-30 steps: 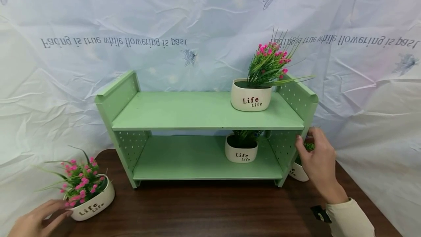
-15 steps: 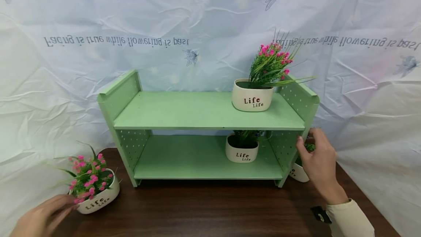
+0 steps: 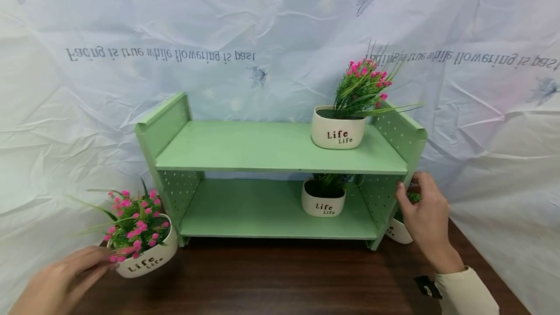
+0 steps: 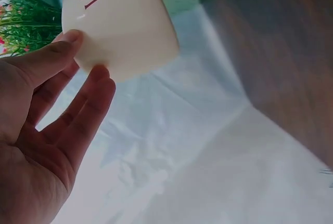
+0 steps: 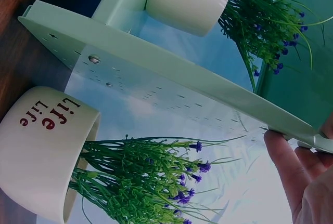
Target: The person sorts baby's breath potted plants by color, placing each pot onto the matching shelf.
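My left hand pinches the rim of a white "Life" flowerpot with pink flowers, thumb on one side and fingers on the other. This pot hangs tilted just off the left front of a green two-tier shelf. In the left wrist view, the pot appears raised from the table. My right hand grips the front edge of the shelf's right side panel. Another white pot with pink flowers stands at the right of the top tier, and one with purple flowers below it.
Outside the shelf's right side, partly behind my right hand, stands another white pot with purple flowers. The shelf is on a dark wooden table. A wrinkled pale cloth with printed lettering hangs behind.
My left hand has carried the pink-flowered pot rightward and slightly up, to the shelf's left side. My right hand has kept its grip on the side panel. The head view has shifted slightly.
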Action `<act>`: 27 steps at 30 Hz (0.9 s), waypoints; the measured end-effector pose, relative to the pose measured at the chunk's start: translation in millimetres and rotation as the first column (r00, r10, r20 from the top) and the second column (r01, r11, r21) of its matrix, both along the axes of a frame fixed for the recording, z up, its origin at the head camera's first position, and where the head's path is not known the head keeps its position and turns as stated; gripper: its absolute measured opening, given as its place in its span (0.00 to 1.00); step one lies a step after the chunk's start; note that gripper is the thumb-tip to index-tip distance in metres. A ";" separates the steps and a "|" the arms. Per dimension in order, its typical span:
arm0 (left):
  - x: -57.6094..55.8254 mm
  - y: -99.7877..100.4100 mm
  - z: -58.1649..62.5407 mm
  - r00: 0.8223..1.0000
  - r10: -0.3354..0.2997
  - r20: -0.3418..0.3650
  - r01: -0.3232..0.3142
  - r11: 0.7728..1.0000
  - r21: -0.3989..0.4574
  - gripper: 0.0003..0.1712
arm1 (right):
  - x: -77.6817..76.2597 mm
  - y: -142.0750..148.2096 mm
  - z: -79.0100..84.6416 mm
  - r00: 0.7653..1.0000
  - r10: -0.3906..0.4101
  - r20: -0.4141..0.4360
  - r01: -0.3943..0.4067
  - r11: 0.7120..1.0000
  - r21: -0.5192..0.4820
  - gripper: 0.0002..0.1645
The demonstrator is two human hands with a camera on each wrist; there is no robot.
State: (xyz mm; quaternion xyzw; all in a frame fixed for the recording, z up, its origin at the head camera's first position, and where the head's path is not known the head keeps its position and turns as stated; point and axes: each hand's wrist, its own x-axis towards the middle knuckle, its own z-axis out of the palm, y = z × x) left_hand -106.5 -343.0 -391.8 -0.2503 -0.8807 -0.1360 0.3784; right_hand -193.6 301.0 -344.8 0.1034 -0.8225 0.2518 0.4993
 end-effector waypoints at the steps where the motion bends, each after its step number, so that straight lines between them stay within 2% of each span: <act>1: 0.5 3.2 3.4 1.000 -0.013 -0.015 0.013 1.000 0.000 0.34 | 0.3 0.4 -0.2 1.000 -0.002 0.000 0.002 1.000 0.000 0.08; 3: 1.7 8.7 9.7 0.999 -0.019 -0.046 0.019 1.000 -0.002 0.38 | 0.9 1.0 -0.6 1.000 -0.007 -0.001 0.007 1.000 -0.002 0.08; 7: 4.4 17.5 21.0 0.995 -0.043 -0.092 0.044 0.999 0.002 0.41 | 1.4 1.8 -0.6 1.000 -0.011 -0.006 0.011 1.000 0.001 0.08; 13: 10.0 35.5 43.1 0.978 -0.143 -0.154 0.143 0.990 -0.015 0.34 | 0.3 1.3 -0.3 1.000 -0.004 -0.009 0.004 1.000 0.010 0.09; 19: 10.6 55.1 69.6 0.956 -0.251 -0.154 0.253 0.967 -0.010 0.28 | 0.0 2.5 0.3 1.000 -0.011 -0.012 0.011 1.000 0.009 0.09; 22: 7.9 62.7 85.6 0.949 -0.281 -0.142 0.280 0.960 -0.027 0.28 | 0.0 3.0 -0.2 1.000 -0.012 -0.015 0.013 1.000 0.012 0.09; 25: 6.4 66.6 101.8 0.954 -0.269 -0.129 0.266 0.963 -0.043 0.30 | 0.5 2.6 -1.0 1.000 -0.012 -0.012 0.013 1.000 0.019 0.09; 27: 6.5 67.1 112.2 0.964 -0.238 -0.119 0.235 0.971 -0.040 0.31 | 1.1 1.9 -1.1 1.000 -0.011 -0.005 0.012 1.000 0.023 0.10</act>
